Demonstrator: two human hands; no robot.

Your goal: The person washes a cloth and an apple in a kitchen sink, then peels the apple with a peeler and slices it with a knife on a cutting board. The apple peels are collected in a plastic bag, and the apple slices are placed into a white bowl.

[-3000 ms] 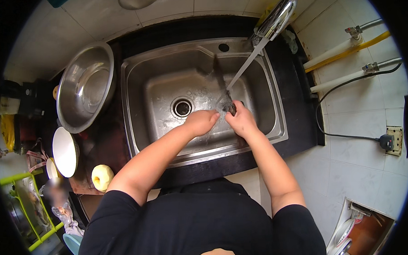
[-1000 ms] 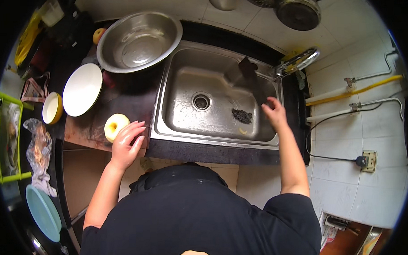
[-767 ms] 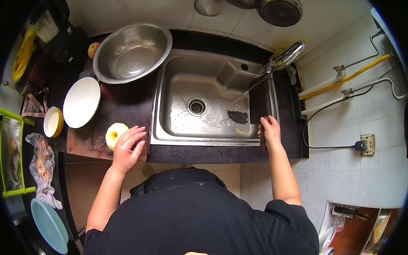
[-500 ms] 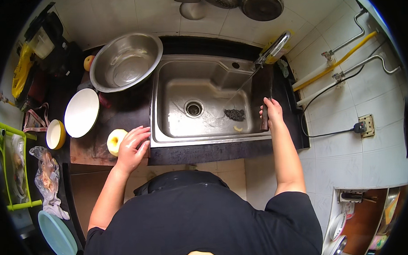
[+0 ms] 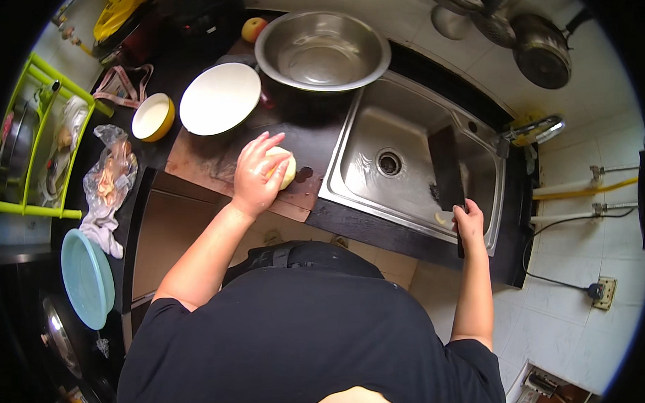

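Observation:
A pale, peeled apple (image 5: 289, 171) sits on the brown cutting board (image 5: 200, 163), close to the board's near right corner. Curved over its left and top is my left hand (image 5: 256, 174), closed on the fruit and hiding much of it. In my right hand (image 5: 470, 225) is the handle of a cleaver. The dark, broad blade of the cleaver (image 5: 445, 162) points away from me over the right part of the steel sink (image 5: 367, 143). Below the blade, a small pale scrap (image 5: 442, 217) and part of a dark clump lie in the sink.
A white plate (image 5: 219, 98), a large steel basin (image 5: 322, 49) and a yellow bowl (image 5: 153, 116) stand beyond the board. An unpeeled apple (image 5: 253, 29) lies behind. The faucet (image 5: 537, 131) is at the sink's right; a blue basin (image 5: 88, 279) stands far left.
My left hand has come to rest around the peeled apple. My right hand has brought the cleaver from the sink's right edge to over the sink. The view has turned.

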